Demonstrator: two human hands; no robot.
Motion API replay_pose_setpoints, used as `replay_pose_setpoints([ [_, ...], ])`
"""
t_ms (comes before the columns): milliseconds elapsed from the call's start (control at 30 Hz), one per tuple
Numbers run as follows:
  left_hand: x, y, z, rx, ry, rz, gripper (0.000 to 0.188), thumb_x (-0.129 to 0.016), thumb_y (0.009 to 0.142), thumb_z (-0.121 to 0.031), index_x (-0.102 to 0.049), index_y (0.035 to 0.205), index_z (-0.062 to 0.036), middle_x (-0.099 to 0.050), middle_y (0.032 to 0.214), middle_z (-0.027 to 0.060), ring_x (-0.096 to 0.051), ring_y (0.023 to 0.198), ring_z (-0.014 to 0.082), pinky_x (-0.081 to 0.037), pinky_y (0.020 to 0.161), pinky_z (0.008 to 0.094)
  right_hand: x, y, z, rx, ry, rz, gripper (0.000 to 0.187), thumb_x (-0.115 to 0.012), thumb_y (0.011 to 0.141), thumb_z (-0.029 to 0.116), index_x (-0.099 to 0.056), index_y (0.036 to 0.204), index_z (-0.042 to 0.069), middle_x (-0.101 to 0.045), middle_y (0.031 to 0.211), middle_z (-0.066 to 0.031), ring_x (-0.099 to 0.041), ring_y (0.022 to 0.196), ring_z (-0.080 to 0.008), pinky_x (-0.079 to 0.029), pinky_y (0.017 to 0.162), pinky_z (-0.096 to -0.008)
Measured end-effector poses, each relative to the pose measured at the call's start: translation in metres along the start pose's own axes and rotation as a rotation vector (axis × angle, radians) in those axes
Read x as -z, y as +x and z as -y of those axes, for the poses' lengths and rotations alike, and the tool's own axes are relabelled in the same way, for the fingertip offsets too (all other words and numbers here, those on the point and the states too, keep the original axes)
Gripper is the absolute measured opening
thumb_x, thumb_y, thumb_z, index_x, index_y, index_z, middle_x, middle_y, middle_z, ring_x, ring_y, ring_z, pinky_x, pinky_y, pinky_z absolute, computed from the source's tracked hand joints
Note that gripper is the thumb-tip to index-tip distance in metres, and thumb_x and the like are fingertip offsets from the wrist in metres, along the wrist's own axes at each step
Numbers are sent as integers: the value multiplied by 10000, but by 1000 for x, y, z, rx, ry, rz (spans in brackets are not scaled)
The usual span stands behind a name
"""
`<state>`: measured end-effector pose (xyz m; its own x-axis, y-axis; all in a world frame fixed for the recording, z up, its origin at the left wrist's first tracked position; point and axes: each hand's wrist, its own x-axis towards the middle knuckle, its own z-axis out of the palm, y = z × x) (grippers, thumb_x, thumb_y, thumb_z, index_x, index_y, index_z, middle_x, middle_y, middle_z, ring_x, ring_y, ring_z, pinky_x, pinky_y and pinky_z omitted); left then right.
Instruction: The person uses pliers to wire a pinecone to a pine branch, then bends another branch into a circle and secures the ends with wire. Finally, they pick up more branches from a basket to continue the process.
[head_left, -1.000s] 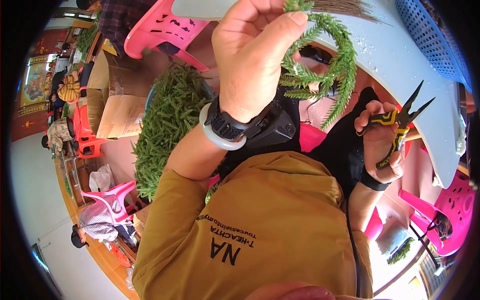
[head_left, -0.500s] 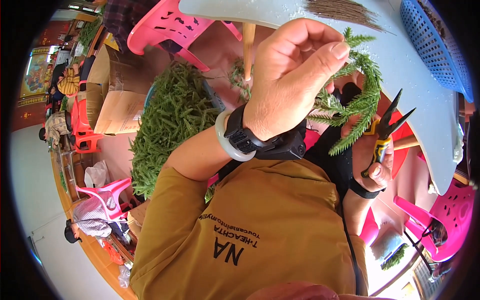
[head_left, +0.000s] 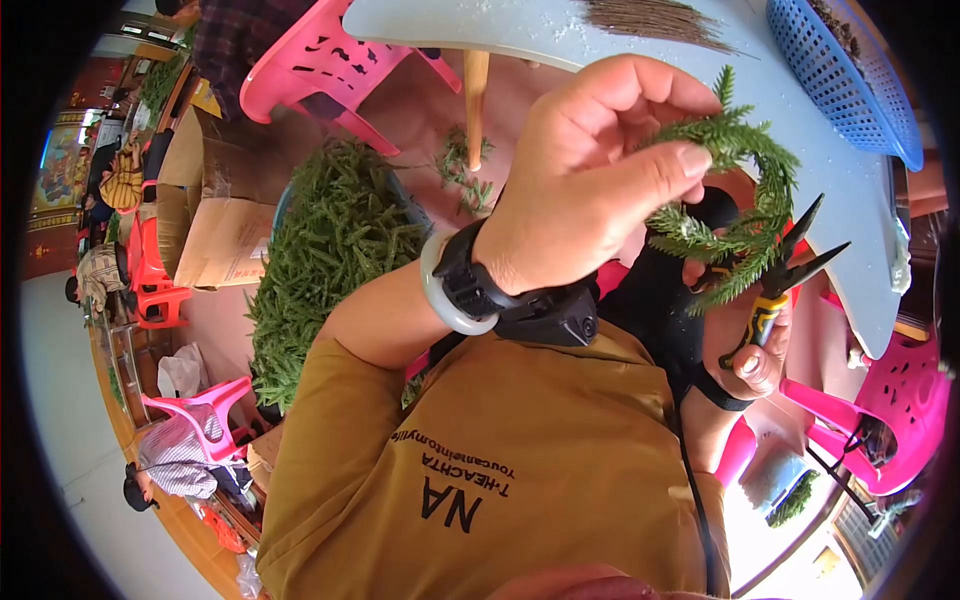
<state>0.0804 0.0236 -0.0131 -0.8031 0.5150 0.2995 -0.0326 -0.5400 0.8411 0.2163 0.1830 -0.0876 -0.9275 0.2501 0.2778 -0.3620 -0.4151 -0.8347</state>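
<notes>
A small green artificial pine wreath (head_left: 775, 190), bent into a ring, hangs in front of me. My left hand (head_left: 610, 165) pinches its upper left part between thumb and fingers. Lower right, my right hand (head_left: 745, 350) is wrapped round long-nose pliers (head_left: 768, 310) with yellow and black handles. Their dark jaws stand apart, pointing up and right, close beside the ring. Some right-hand fingers are hidden behind the greenery; whether they also touch the wreath I cannot tell.
A pale table (head_left: 690, 75) bears a bundle of thin brown sticks (head_left: 660, 22) and a blue basket (head_left: 850, 90). At left are a tub heaped with pine sprigs (head_left: 335, 250) and a cardboard box (head_left: 225, 235). Pink chairs (head_left: 330, 60) stand around; several people sit far left.
My left hand has turned and shifted slightly right with the wreath, which now shows as a rounder ring. The pliers have moved a little right and down, their jaws still apart.
</notes>
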Motion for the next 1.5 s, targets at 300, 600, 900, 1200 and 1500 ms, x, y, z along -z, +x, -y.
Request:
replay_pose_setpoints([
  [300,5,-2,2,-397,551,17,374,-642,736,45,-509,1083,0,-583,831,38,-547,700,69,-445,609,200,-10,13,15,61,-67,-79,940,-772,615,412,-337,1345,12,-416,1271,-191,-474,1061,-334,-378,857,-415],
  [600,-1,4,-12,73,4,-60,374,-631,731,70,-484,1073,32,-589,887,73,-591,767,93,-490,656,224,-14,17,31,95,-146,39,903,-765,630,444,-365,1314,12,-388,1295,-187,-474,1003,-307,-354,798,-399],
  [900,1,0,-6,91,101,27,361,-611,739,92,-476,1071,45,-595,919,85,-612,806,121,-515,691,240,-31,20,30,-39,35,172,679,-731,680,500,-482,1226,181,-447,1302,-49,-482,951,-295,-361,734,-380],
  [1200,-3,-2,-8,225,-19,37,296,-595,740,110,-502,1013,41,-614,894,99,-631,809,136,-519,699,245,-14,15,9,-52,52,98,818,-703,666,554,-434,1311,129,-376,1373,-124,-494,962,-277,-386,753,-365],
  [1500,6,-4,-2,272,-101,112,217,-604,786,56,-530,988,29,-626,840,77,-627,753,119,-503,615,223,-26,14,6,-8,158,173,864,-701,657,558,-424,1317,73,-365,1372,-166,-494,977,-271,-391,755,-365],
])
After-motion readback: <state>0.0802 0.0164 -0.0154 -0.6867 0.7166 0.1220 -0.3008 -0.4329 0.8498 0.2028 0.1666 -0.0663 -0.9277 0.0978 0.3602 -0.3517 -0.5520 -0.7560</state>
